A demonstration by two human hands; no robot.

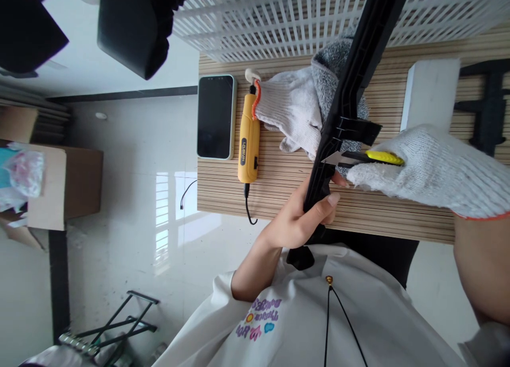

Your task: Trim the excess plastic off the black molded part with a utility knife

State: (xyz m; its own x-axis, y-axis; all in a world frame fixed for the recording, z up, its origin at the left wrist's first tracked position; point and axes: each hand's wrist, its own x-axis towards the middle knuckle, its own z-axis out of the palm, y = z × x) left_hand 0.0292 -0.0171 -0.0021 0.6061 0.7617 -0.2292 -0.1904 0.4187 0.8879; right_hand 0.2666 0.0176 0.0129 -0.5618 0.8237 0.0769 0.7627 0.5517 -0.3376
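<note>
My bare left hand [299, 215] is wrapped round the lower end of a long black plastic part [343, 99], which slants up and to the right over the table. My right hand [422, 168], in a pale knitted glove, grips a utility knife [380, 158] with a yellow and black handle. The knife's blade points left and lies against or just over the black part, near a side tab; I cannot tell whether it cuts in. Behind the part lie a white knitted glove [292, 101] and a grey cloth or glove [332, 61].
A yellow rotary tool [249, 138] with a cord and a phone [215, 117] lie left on the wooden table [223, 194]. A white plastic basket [271, 22] stands at the back. To the right are a white block [432, 93] and black calipers [488, 104].
</note>
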